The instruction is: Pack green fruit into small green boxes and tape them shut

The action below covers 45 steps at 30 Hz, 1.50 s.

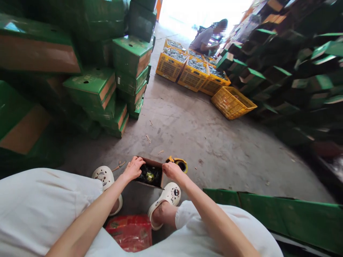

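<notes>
A small open cardboard box (162,180) sits on the floor between my feet. Inside it lies dark plastic, with a shiny green item (150,176) showing in the middle. My left hand (133,168) is closed over the box's left rim, its fingertips bent inward beside the plastic. At the opposite rim, my right hand (171,170) pinches the upper right corner with curled fingers. Just beyond that hand a yellow tape dispenser (184,165) rests on the floor, partly hidden by it.
Stacks of green boxes (131,53) stand on the left; more green cartons (268,75) are piled on the right. Yellow crates (194,76) filled with greyish items stand ahead, near a seated person (203,39). A red plastic bundle (130,232) lies beneath me. Green boxes (268,214) line my right side.
</notes>
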Each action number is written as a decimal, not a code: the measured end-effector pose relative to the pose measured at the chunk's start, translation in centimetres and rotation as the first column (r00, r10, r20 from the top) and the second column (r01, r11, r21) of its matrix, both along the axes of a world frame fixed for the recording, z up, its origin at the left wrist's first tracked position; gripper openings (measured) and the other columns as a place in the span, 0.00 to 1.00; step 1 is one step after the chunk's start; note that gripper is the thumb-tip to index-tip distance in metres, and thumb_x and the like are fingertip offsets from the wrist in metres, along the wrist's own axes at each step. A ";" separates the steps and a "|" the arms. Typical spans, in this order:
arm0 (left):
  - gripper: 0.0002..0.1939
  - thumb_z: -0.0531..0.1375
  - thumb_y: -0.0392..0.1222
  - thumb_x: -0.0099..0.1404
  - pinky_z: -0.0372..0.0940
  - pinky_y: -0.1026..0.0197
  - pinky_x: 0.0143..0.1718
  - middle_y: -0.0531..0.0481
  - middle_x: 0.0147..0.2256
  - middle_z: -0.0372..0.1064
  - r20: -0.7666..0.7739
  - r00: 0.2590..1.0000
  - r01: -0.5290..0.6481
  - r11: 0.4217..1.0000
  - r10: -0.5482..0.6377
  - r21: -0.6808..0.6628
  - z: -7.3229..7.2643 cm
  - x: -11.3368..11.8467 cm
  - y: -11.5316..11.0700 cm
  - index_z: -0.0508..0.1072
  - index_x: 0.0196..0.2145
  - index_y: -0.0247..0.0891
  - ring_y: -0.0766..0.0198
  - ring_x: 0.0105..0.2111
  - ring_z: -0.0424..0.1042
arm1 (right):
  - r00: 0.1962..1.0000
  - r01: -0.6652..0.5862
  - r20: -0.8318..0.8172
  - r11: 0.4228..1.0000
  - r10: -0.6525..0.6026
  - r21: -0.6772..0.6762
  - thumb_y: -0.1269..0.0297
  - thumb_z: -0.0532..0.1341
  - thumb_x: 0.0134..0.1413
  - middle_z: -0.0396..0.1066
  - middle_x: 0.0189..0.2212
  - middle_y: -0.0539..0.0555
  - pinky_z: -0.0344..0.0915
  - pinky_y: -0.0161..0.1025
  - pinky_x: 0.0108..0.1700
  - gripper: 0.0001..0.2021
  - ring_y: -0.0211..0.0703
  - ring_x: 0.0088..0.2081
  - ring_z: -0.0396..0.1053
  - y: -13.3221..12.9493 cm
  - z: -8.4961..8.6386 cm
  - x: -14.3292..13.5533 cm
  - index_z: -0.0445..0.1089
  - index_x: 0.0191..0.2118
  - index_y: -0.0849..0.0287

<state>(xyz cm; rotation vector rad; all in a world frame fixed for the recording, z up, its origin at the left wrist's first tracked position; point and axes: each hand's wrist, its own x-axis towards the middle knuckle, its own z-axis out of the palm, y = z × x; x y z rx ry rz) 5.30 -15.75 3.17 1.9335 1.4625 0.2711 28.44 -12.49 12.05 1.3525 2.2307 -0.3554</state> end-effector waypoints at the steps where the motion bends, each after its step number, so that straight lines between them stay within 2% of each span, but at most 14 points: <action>1: 0.29 0.56 0.26 0.61 0.64 0.50 0.63 0.47 0.57 0.71 0.000 1.000 0.003 1.000 -0.003 0.005 -0.1 0.0 0.0 0.76 0.57 0.46 0.53 0.60 0.61 | 1.000 -0.014 -0.007 1.000 0.014 -0.006 0.70 0.59 0.68 0.81 0.45 0.62 0.71 0.37 0.49 0.10 0.50 0.49 0.79 -0.2 -0.1 -0.4 0.77 0.47 0.61; 4: 0.29 0.56 0.26 0.60 0.64 0.51 0.63 0.47 0.57 0.71 -0.002 1.000 0.013 1.000 -0.013 0.026 -0.3 0.0 -0.2 0.76 0.56 0.46 0.54 0.59 0.61 | 0.998 -0.052 -0.024 0.998 0.051 -0.033 0.60 0.66 0.64 0.78 0.52 0.65 0.71 0.41 0.54 0.22 0.55 0.54 0.76 -2.2 -1.7 -3.2 0.71 0.60 0.62; 6: 0.30 0.56 0.26 0.59 0.64 0.53 0.63 0.47 0.57 0.71 0.001 1.000 0.016 0.999 -0.016 0.041 -0.3 -0.2 -0.3 0.77 0.56 0.45 0.54 0.59 0.61 | 0.998 -0.060 -0.027 0.997 0.059 -0.050 0.63 0.69 0.60 0.76 0.54 0.69 0.71 0.47 0.56 0.32 0.59 0.56 0.75 -3.5 -3.2 -4.8 0.64 0.67 0.64; 8: 0.30 0.56 0.26 0.59 0.63 0.54 0.64 0.48 0.58 0.71 0.005 1.000 0.014 0.999 -0.014 0.053 -0.2 -0.3 -0.4 0.77 0.56 0.44 0.55 0.60 0.61 | 0.997 -0.060 -0.043 0.995 0.057 -0.076 0.66 0.68 0.58 0.76 0.54 0.69 0.72 0.49 0.55 0.34 0.60 0.56 0.76 -3.7 -3.9 -5.2 0.62 0.69 0.63; 11: 0.30 0.56 0.27 0.58 0.62 0.53 0.66 0.48 0.58 0.72 0.006 1.000 -0.002 0.998 0.001 0.065 0.0 -0.5 -0.4 0.77 0.56 0.44 0.54 0.60 0.61 | 0.996 -0.036 -0.086 0.992 0.026 -0.117 0.58 0.68 0.59 0.78 0.53 0.63 0.73 0.44 0.50 0.29 0.58 0.54 0.77 -1.4 -3.2 -3.9 0.67 0.65 0.56; 15: 0.31 0.56 0.27 0.58 0.62 0.52 0.66 0.47 0.57 0.72 -0.015 1.000 0.017 0.997 -0.016 0.069 0.2 -0.3 -0.2 0.77 0.57 0.42 0.53 0.59 0.62 | 0.991 0.042 -0.117 0.976 -0.068 -0.214 0.47 0.69 0.56 0.79 0.53 0.59 0.73 0.40 0.46 0.30 0.56 0.52 0.78 2.3 -0.4 -2.1 0.73 0.61 0.52; 18: 0.30 0.56 0.28 0.59 0.63 0.51 0.65 0.47 0.58 0.71 -0.044 0.999 0.031 0.998 -0.028 0.056 0.2 -0.2 -0.2 0.77 0.57 0.42 0.53 0.59 0.61 | 0.998 0.066 -0.010 0.981 -0.069 -0.185 0.51 0.73 0.51 0.80 0.52 0.62 0.73 0.43 0.46 0.29 0.60 0.52 0.79 2.5 0.8 -2.5 0.75 0.59 0.53; 20: 0.30 0.56 0.28 0.59 0.63 0.51 0.65 0.48 0.59 0.71 -0.052 0.998 0.030 0.999 -0.028 0.045 0.1 -0.2 -0.2 0.77 0.57 0.44 0.52 0.60 0.61 | 0.999 0.029 0.031 0.988 -0.025 -0.149 0.54 0.72 0.52 0.80 0.51 0.63 0.74 0.45 0.47 0.26 0.61 0.52 0.79 1.5 0.7 -3.3 0.76 0.57 0.54; 24: 0.30 0.57 0.28 0.59 0.64 0.50 0.64 0.48 0.59 0.71 -0.043 0.999 0.020 0.999 -0.018 0.041 -0.1 -0.2 -0.3 0.77 0.57 0.45 0.53 0.59 0.62 | 0.993 -0.115 -0.003 0.990 0.115 -0.087 0.64 0.67 0.59 0.81 0.48 0.65 0.74 0.50 0.51 0.18 0.60 0.51 0.79 -1.5 -1.4 -5.1 0.77 0.55 0.58; 28: 0.30 0.56 0.27 0.59 0.64 0.52 0.64 0.49 0.58 0.73 -0.019 1.000 0.018 0.998 -0.017 0.055 -0.2 -0.3 -0.4 0.78 0.56 0.45 0.53 0.59 0.63 | 0.987 -0.154 0.012 0.975 0.158 -0.159 0.76 0.61 0.62 0.82 0.44 0.67 0.75 0.48 0.49 0.12 0.59 0.49 0.80 -3.3 -3.6 -5.4 0.79 0.47 0.63; 34: 0.29 0.54 0.26 0.61 0.63 0.51 0.67 0.49 0.56 0.77 0.090 0.996 -0.025 0.998 0.020 0.056 -1.1 -0.9 0.4 0.79 0.55 0.44 0.57 0.58 0.69 | 0.988 -0.149 -0.058 0.979 0.142 -0.141 0.70 0.64 0.64 0.79 0.51 0.65 0.76 0.44 0.50 0.16 0.57 0.52 0.79 -3.5 -5.1 -4.1 0.73 0.56 0.62; 37: 0.29 0.53 0.24 0.61 0.64 0.51 0.66 0.49 0.55 0.79 0.112 0.993 -0.050 0.998 0.045 0.045 -1.5 -1.1 0.7 0.81 0.53 0.44 0.58 0.57 0.71 | 0.992 -0.115 -0.070 0.986 0.107 -0.119 0.72 0.58 0.68 0.78 0.52 0.64 0.76 0.43 0.48 0.18 0.54 0.50 0.80 -4.1 -5.3 -4.2 0.69 0.61 0.59; 42: 0.27 0.54 0.24 0.61 0.63 0.54 0.67 0.49 0.55 0.79 0.150 0.986 -0.077 0.995 0.068 0.057 -1.9 -1.5 0.5 0.81 0.52 0.42 0.59 0.58 0.72 | 0.994 -0.096 -0.068 0.988 0.088 -0.120 0.74 0.56 0.68 0.77 0.49 0.67 0.75 0.46 0.50 0.14 0.57 0.54 0.76 -4.1 -5.2 -4.6 0.77 0.51 0.60; 45: 0.24 0.53 0.27 0.63 0.66 0.56 0.63 0.49 0.53 0.80 0.225 0.956 -0.200 0.979 0.188 0.029 -1.9 -1.8 0.3 0.81 0.50 0.42 0.61 0.55 0.76 | 0.992 -0.095 -0.091 0.985 0.083 -0.142 0.73 0.56 0.68 0.76 0.51 0.67 0.74 0.44 0.52 0.14 0.55 0.54 0.76 -3.7 -5.2 -4.1 0.79 0.49 0.62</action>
